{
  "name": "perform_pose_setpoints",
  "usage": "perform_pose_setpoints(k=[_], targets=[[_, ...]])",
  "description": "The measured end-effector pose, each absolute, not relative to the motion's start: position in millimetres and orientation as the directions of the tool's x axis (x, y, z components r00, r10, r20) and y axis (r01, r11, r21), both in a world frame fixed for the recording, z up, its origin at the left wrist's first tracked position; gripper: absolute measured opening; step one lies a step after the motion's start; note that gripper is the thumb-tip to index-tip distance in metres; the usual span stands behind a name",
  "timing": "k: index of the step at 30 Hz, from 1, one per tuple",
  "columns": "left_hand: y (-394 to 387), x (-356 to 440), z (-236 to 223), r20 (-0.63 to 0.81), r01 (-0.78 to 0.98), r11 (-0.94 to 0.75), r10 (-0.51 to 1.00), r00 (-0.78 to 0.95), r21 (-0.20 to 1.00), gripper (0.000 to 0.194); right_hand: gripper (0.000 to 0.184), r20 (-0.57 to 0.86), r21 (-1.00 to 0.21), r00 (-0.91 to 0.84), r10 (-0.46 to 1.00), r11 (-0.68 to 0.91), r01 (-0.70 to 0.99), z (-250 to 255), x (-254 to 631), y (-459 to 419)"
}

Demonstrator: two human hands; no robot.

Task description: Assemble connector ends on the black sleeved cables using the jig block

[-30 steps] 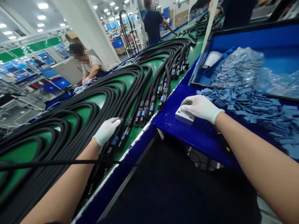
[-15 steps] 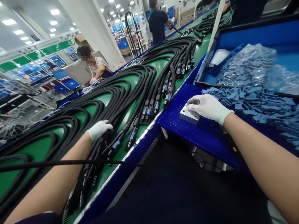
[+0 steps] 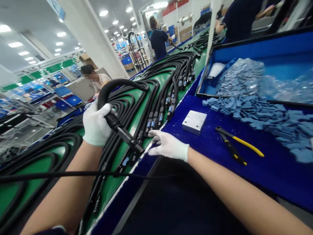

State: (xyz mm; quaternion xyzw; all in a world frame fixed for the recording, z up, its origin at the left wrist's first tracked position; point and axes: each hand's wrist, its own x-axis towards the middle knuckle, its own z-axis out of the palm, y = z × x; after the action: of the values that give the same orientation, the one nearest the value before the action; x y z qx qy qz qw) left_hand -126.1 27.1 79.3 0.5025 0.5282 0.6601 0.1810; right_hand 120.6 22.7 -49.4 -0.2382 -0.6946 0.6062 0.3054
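My left hand point(image 3: 96, 124), in a white glove, is wrapped around a black corrugated hose point(image 3: 104, 94) near its end. The hose arches up over the hand, and its narrow ribbed end fitting point(image 3: 130, 138) slants down to the right. Close beside that tip is my gloved right hand point(image 3: 168, 145), its thumb and fingers apart with nothing visible between them. Many similar black hoses point(image 3: 124, 101) lie in curved rows on the green bench surface, several with light-blue pieces at their ends. A silver metal block point(image 3: 195, 121) with holes sits on the blue tabletop to the right.
Yellow-and-black pliers point(image 3: 234, 143) lie on the blue tabletop point(image 3: 269, 176). Beyond them is a heap of small blue-grey pieces point(image 3: 264, 120), beside a blue bin point(image 3: 288, 49) holding plastic bags of such pieces. A thin black cord crosses low in front. Other people stand around the bench.
My left hand has lifted a hose end off the bench. My right hand has left the metal block and moved left to the hose tip. The pliers have come into full view.
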Motion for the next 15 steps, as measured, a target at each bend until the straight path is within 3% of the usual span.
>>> perform_pose_setpoints(k=[2, 3, 5, 7, 9, 11, 13, 15], targets=[[27.2, -99.5, 65.9, 0.458, 0.097, -0.464, 0.779, -0.427, 0.88, 0.013, 0.092, 0.078, -0.989, -0.753, 0.654, -0.043, -0.141, -55.7, 120.3, 14.8], [26.5, -89.6, 58.6, 0.442, 0.082, -0.453, 0.79, -0.425, 0.888, 0.013, 0.087, 0.052, -0.976, -0.774, 0.631, -0.131, -0.173, -58.3, 124.4, 10.5], [23.0, -75.8, 44.8, 0.41, 0.24, -0.336, 0.81, -0.42, 0.911, 0.018, 0.07, 0.013, -0.948, -0.773, 0.635, -0.238, -0.212, -61.6, 140.4, 1.7], [17.5, -67.2, 32.0, 0.501, 0.569, -0.23, 0.777, -0.381, 0.79, 0.029, 0.055, -0.017, -0.953, -0.696, 0.717, -0.222, -0.206, -61.9, 163.8, -5.4], [11.9, -59.8, 18.5, 0.641, 0.824, -0.286, 0.758, -0.117, 0.489, 0.037, 0.047, -0.029, -0.983, -0.606, 0.795, -0.131, -0.125, -58.0, 189.7, -9.8], [8.2, -50.8, 2.9, 0.581, 0.834, -0.496, 0.763, 0.284, 0.243, 0.035, 0.045, -0.038, -0.999, -0.571, 0.82, -0.038, 0.013, -49.2, 214.5, -11.5], [6.9, -38.7, -13.6, 0.396, 0.73, -0.646, 0.745, 0.537, 0.224, 0.027, 0.045, -0.067, -0.987, -0.596, 0.8, 0.036, 0.158, -36.5, 237.6, -11.5], [7.0, -23.8, -26.5, 0.318, 0.683, -0.653, 0.757, 0.571, 0.328, 0.023, 0.041, -0.112, -0.95, -0.648, 0.753, 0.11, 0.292, -23.0, 261.4, -10.7]])
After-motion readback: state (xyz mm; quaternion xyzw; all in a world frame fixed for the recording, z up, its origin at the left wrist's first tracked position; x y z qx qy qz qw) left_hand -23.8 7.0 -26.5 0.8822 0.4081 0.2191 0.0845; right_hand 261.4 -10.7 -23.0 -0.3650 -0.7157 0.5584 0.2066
